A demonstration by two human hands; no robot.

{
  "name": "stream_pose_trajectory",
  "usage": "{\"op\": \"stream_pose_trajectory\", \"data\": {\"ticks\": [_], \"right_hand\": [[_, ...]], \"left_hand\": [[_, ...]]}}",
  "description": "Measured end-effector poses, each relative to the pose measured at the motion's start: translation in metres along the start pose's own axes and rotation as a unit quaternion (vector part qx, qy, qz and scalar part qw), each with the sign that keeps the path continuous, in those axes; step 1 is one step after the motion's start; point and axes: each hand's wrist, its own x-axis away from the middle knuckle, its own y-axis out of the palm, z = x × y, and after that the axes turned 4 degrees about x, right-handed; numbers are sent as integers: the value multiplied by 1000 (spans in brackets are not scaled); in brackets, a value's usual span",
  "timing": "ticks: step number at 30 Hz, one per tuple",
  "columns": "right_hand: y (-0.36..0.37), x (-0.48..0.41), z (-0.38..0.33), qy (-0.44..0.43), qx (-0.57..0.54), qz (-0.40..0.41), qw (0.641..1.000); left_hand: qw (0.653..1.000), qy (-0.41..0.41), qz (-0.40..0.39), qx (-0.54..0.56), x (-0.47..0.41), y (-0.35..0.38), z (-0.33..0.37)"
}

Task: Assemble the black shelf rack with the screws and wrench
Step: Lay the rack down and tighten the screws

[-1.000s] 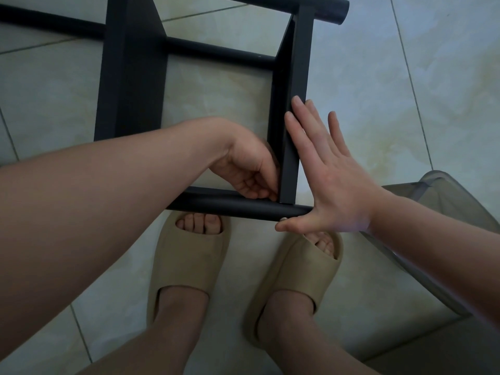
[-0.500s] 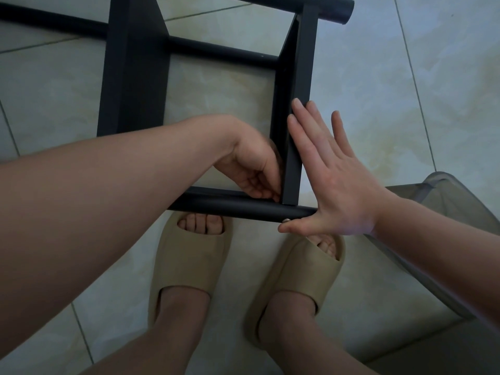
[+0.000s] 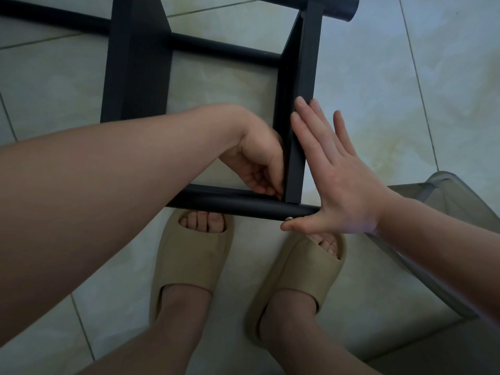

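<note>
The black shelf rack (image 3: 135, 63) lies on the tiled floor in front of me. My left hand (image 3: 254, 161) reaches inside the frame, its fingers curled into the corner where the right black board (image 3: 303, 77) meets the near round tube (image 3: 230, 203). What those fingers hold is hidden. My right hand (image 3: 338, 180) lies flat with straight fingers against the outer face of that board. Its thumb runs under the tube's end, beside a small silver screw head (image 3: 289, 218). No wrench is in view.
My feet in beige slippers (image 3: 189, 258) stand just behind the near tube. A grey translucent plastic container (image 3: 438, 190) sits at the right, under my right forearm. The far tube's end (image 3: 349, 6) pokes out at the top right.
The left hand's fingers have crept a little lower into the corner. The right hand keeps its flat press on the board.
</note>
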Motion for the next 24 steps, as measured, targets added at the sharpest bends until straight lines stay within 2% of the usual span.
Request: {"op": "stream_pose_trajectory", "data": {"ticks": [5,24], "right_hand": [[0,0,0,-1,-4,2,1000],[0,1,1,0,-10,2,1000]], "left_hand": [[1000,-11,5,-23,0,0,-2],[1000,-8,-4,6,-1,-1,-1]]}}
